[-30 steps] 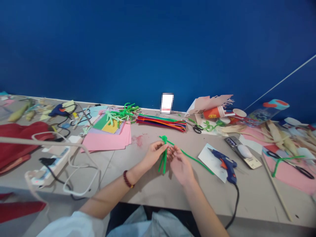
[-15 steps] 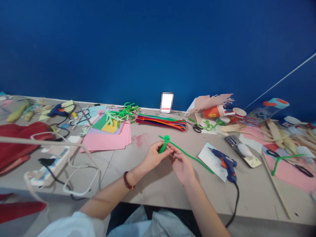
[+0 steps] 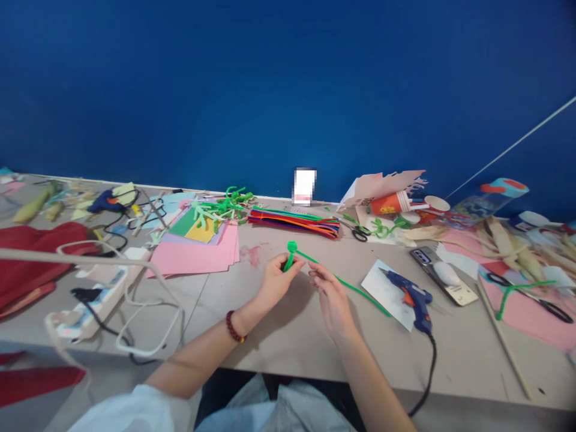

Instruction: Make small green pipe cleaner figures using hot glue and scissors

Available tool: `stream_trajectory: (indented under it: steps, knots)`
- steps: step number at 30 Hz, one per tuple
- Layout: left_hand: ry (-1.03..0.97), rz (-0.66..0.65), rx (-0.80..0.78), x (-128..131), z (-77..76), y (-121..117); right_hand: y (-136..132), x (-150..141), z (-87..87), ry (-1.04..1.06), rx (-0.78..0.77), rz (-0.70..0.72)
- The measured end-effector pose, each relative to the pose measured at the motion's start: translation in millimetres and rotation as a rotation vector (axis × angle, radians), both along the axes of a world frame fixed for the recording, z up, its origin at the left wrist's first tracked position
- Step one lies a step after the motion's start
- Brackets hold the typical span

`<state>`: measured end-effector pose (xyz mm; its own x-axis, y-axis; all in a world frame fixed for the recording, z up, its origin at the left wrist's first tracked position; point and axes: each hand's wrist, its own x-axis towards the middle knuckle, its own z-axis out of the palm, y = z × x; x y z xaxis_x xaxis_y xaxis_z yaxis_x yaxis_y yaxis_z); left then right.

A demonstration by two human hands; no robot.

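Observation:
Near the middle of the table, my left hand (image 3: 278, 281) is closed on a green pipe-cleaner piece (image 3: 292, 247), whose rounded, coiled top sticks up above the thumb and fingers. To its right, my right hand (image 3: 330, 294) is apart from that piece, fingers loosely bent and spread, with nothing seen in them. A long green pipe cleaner (image 3: 360, 292) lies on the table behind my right hand and slants down to the right. Beyond both hands lies a bundle of pipe cleaners (image 3: 293, 222) in many colours.
Right of my hands, a blue glue gun (image 3: 411, 294) rests on white paper, beside a phone (image 3: 443, 277) and a wooden stick (image 3: 504, 342). Pink paper sheets (image 3: 193, 258) and a power strip (image 3: 101, 297) with looping cables are at left. Scissors (image 3: 359, 233) lie near the wall.
My right hand has come away from the green piece, and its fingers have spread. My left hand has shifted slightly left with the piece.

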<state>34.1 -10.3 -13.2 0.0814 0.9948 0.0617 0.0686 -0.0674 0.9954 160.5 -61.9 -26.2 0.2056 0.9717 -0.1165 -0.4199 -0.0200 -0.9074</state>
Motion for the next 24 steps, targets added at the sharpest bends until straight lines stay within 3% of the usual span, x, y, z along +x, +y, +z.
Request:
stream_trajectory:
  steps: [3,6,9,12,24]
  knots:
    - [0.114,-0.074,0.039,-2.4,-1.6,3.4,0.3,1.6,1.9,-0.036,-0.004,-0.014]
    - [0.381,-0.158,0.200,-4.2,-2.4,2.1,1.2,1.9,1.8,-0.108,-0.017,-0.037]
    - [0.621,-0.191,0.344,-4.3,-2.8,-2.5,2.9,1.4,-0.7,-0.151,-0.027,-0.041]
    - [0.733,-0.200,0.373,-2.9,-2.5,-6.7,5.2,1.4,-3.6,-0.143,-0.055,-0.032]
    - [0.447,-0.371,0.257,1.8,15.9,-17.2,7.7,5.3,-5.4,-0.163,-0.052,-0.106]
